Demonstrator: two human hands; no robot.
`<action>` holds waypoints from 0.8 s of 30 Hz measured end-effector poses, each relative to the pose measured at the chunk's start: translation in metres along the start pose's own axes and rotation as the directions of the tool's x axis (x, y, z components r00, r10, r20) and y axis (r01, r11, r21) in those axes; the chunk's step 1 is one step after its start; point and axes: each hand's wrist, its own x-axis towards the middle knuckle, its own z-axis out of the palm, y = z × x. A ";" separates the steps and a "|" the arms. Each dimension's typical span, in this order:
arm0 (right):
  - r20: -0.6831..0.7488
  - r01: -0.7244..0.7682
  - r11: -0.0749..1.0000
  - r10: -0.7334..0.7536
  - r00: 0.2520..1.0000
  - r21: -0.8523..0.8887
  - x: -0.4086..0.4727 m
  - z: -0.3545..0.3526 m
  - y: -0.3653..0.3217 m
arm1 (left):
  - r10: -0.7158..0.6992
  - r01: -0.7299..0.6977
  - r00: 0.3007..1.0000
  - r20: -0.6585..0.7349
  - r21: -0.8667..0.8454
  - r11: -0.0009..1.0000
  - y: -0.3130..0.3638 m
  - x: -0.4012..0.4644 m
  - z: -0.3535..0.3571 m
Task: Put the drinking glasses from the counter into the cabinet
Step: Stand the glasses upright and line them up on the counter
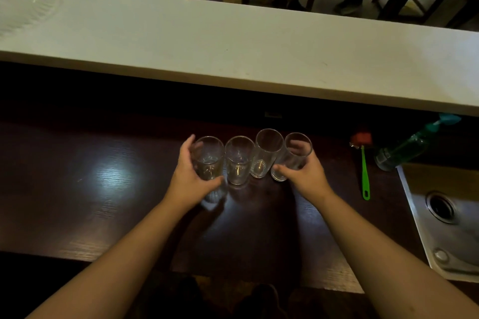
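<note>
I count four clear, empty drinking glasses standing upright in a row on the dark wooden counter (77, 189), rims close together. From the left: the first glass (208, 160), the second glass (239, 160), the third glass (267, 153) set slightly farther back, and the fourth glass (293, 156). All are tall, straight-sided tumblers with thick bases; the third and fourth lean toward the right in this wide view.

My left hand (189, 179) is wrapped around the first glass, thumb across its near side and fingers curled behind its far side, seen through the glass. My right hand (307, 176) is wrapped around the fourth glass in the same way, thumb at the base on the near side and fingers showing through the wall. Both forearms reach forward from the lower corners, converging on the row. I cannot tell whether either glass is lifted off the surface.

A green-handled brush (365, 176) lies to the right of the row, beside a green bottle (404, 147) and a metal sink (445, 225). A pale raised ledge (233, 41) runs behind the counter.
</note>
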 end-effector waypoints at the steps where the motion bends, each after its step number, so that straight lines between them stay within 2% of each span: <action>1: 0.015 -0.009 1.000 0.009 1.000 0.011 -0.001 0.000 -0.001 | -0.022 0.022 1.000 -0.013 0.023 0.999 0.004 -0.004 0.005; 5: 0.090 -0.036 0.995 0.027 0.996 0.090 -0.002 -0.001 -0.008 | -0.138 0.150 0.969 -0.203 0.044 0.988 0.022 -0.027 0.041; 10: 0.140 -0.064 0.996 0.055 0.989 0.061 0.013 -0.011 -0.019 | -0.247 0.238 0.922 -0.299 -0.065 0.969 0.032 -0.020 0.064; 20: 0.179 -0.089 0.996 0.091 0.980 -0.015 0.013 -0.011 -0.019 | -0.180 0.183 0.948 -0.262 -0.015 0.983 0.025 0.003 0.046; 24: 0.181 -0.137 0.990 0.132 0.975 0.017 0.009 -0.009 -0.019 | -0.175 0.179 0.957 -0.232 -0.004 0.984 0.025 0.003 0.042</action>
